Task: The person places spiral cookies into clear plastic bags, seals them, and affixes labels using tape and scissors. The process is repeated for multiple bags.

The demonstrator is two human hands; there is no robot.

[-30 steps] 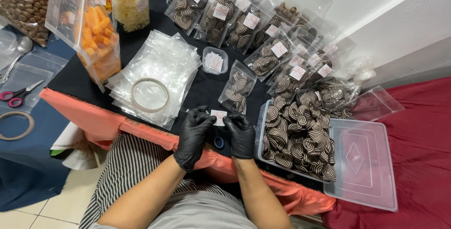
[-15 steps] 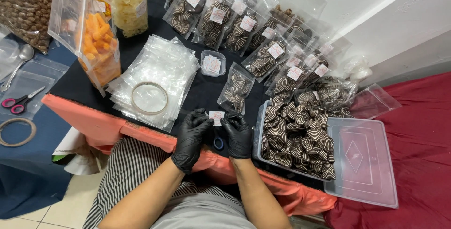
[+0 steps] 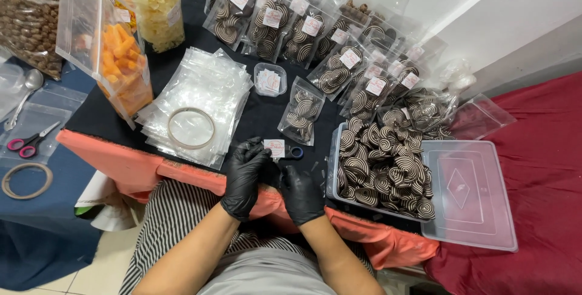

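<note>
The person's left hand (image 3: 245, 177) and right hand (image 3: 301, 195), both in black gloves, meet at the near edge of the worktop (image 3: 254, 119). The left fingers (image 3: 259, 152) are pinched shut on the left edge of a small white sticker label (image 3: 274, 148), which stands just past the fingertips, flat face up, with its long side running left to right. The right fingers (image 3: 290, 177) are curled closed just below and right of the label; whether they touch it cannot be told. A small blue-rimmed ring-shaped thing (image 3: 296, 152) lies just right of the label.

The unlabelled clear pouch of striped spiral biscuits (image 3: 301, 110) lies straight beyond the label, a little to the right, its long axis pointing away from the fingers. Both hands are about equally near it.
</note>
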